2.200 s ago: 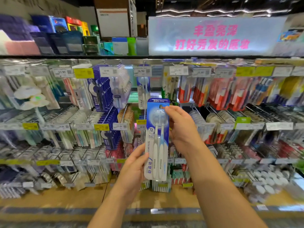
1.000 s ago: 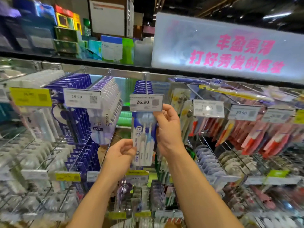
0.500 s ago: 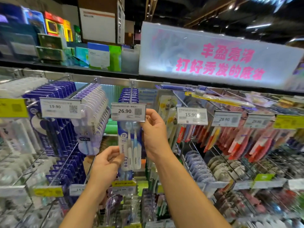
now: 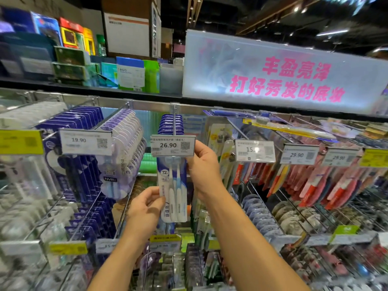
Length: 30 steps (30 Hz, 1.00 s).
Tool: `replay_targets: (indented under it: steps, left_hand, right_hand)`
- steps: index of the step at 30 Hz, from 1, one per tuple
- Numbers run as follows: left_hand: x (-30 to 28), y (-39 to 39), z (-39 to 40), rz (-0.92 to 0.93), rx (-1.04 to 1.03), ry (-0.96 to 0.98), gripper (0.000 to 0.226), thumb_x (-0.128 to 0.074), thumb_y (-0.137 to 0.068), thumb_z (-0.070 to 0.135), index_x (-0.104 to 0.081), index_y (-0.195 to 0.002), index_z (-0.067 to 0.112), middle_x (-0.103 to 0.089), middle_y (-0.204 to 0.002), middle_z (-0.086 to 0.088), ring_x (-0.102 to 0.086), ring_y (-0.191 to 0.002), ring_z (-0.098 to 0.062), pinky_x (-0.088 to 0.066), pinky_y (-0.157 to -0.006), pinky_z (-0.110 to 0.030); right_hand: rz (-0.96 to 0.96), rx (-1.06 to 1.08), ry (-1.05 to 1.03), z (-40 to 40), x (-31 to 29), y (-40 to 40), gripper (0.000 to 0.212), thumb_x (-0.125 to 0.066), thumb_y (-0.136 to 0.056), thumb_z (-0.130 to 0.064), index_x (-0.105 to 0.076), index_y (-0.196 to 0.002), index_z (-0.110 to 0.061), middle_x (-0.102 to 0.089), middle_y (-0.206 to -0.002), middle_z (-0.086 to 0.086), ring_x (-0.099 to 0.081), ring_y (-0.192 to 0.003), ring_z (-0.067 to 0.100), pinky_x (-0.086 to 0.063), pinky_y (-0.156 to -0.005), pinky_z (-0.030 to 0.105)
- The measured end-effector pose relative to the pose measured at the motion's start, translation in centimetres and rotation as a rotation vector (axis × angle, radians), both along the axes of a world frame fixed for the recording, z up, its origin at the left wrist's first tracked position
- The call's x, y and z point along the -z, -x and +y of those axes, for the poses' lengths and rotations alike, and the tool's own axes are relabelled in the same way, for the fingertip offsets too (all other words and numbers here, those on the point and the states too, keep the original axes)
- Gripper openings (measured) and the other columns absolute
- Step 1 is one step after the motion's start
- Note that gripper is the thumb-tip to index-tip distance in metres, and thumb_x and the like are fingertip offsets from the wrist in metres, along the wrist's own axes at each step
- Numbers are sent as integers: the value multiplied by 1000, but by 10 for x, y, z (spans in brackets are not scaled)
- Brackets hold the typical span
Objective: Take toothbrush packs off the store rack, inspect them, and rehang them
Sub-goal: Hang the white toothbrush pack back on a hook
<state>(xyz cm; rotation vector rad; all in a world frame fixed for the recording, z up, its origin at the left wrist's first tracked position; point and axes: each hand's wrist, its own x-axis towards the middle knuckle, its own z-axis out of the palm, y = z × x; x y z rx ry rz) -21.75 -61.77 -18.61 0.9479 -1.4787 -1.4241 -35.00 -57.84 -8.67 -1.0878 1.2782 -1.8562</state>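
Pack sits under the 26.90 tag, near the front of its peg. My left grip pinches its lower edge; my right grip holds its top. Rehanging looks nearly done; letting go remains.

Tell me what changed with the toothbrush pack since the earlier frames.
The toothbrush pack went from held out in front of the rack up to the hook behind the 26.90 price tag, its top now hidden behind the tag. The left hand still holds its lower edge and the right hand its upper part.
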Motion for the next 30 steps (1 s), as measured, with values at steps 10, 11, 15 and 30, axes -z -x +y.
replay_targets:
  steps: [10,11,15,30]
  left_hand:
    - [-7,-3,-3,-22,-60,-19,13,-62,-99,12,-68,-101,24,-77,-93,-3,-75,-91,-26,-62,-80,-50]
    - [-9,-4,-4,-26,-82,-7,10,-64,-98,14,-66,-100,23,-76,-94,-4,-73,-92,-26,-61,-80,-45]
    - [-15,-6,-5,-89,-165,24,2,-66,-97,18,-65,-97,16,-70,-91,-1,-64,-81,-10,-46,-56,-7]
    - [-14,-28,4,-150,-176,47,11,-67,-95,29,-66,-98,19,-67,-94,4,-63,-96,-19,-49,-83,-34]
  right_hand:
    - [244,209,-16,-14,8,4,17,-75,-87,-11,-73,-101,-19,-79,-96,-4,-75,-92,13,-64,-79,45]
    - [259,241,-18,-17,9,5,17,-75,-85,-14,-73,-101,-19,-79,-96,-3,-75,-92,14,-64,-79,47]
    - [263,270,-37,-21,11,6,20,-73,-81,-22,-73,-100,-19,-79,-96,-3,-74,-93,14,-63,-78,43]
    - [-99,370,-324,16,51,-27,12,-60,-97,-18,-66,-87,-18,-63,-78,0,-56,-70,15,-50,-68,35]
